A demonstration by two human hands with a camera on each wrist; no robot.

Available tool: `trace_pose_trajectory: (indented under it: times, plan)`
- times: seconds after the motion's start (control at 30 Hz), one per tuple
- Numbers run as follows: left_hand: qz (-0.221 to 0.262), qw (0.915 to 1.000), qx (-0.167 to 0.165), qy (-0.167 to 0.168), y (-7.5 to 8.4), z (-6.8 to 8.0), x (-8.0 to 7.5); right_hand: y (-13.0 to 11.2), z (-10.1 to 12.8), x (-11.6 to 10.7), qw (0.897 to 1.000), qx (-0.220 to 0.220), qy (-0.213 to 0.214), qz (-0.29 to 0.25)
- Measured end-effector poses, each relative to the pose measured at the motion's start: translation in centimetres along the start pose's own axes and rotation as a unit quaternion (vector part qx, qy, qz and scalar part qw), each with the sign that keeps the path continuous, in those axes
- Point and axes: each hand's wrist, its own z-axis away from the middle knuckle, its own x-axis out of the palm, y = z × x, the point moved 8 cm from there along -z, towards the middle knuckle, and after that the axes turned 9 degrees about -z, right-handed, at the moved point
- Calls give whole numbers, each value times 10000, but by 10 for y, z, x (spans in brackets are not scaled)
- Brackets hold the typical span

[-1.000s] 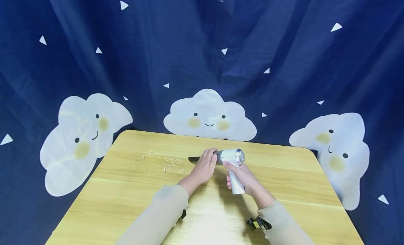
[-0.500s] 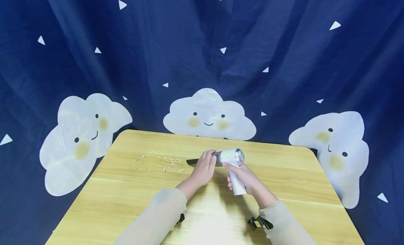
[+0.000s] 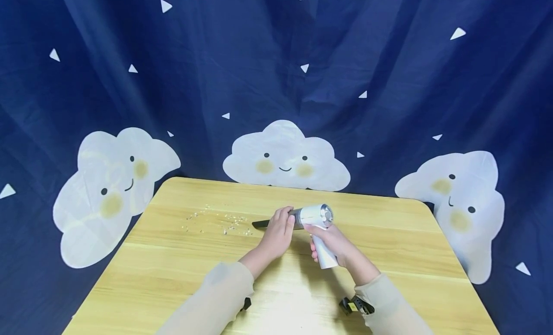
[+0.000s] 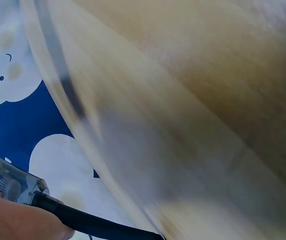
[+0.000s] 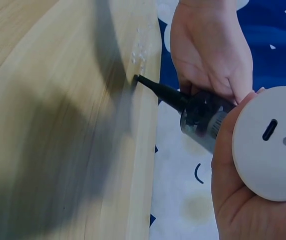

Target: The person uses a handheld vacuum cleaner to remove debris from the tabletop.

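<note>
A white handheld vacuum cleaner (image 3: 312, 215) with a clear dust cup and a black crevice nozzle (image 3: 260, 224) is held in both hands over the table. My right hand (image 3: 330, 241) grips its handle, whose round end with a slot (image 5: 273, 142) faces the right wrist camera. My left hand (image 3: 278, 232) holds the front part, around the dust cup (image 4: 7, 180) and the nozzle's base. The nozzle tip points left, close over the wood, just right of scattered small white bits (image 3: 233, 223).
The wooden table (image 3: 173, 272) has rounded far corners. More white bits (image 3: 196, 215) lie further left. A dark blue curtain (image 3: 276, 61) with smiling cloud prints hangs right behind the table. A black wrist device (image 3: 356, 305) is strapped at the right sleeve.
Both hands have moved the vacuum cleaner slightly left, bringing its nozzle tip closer to the white bits. The grips look the same.
</note>
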Motion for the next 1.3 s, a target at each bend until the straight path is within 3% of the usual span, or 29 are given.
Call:
trace_pose_trajectory:
  times: [0.3, 0.57, 1.3]
  plan:
    - [0, 9997, 70, 216, 6, 7, -2, 3, 4, 0, 10000, 23, -90, 4]
    - [28, 9998, 67, 203, 7, 11, -1, 5, 7, 1, 9998, 32, -213, -49]
    - [76, 9994, -49, 320, 0, 18, -10, 8, 5, 12, 9998, 25, -176, -131]
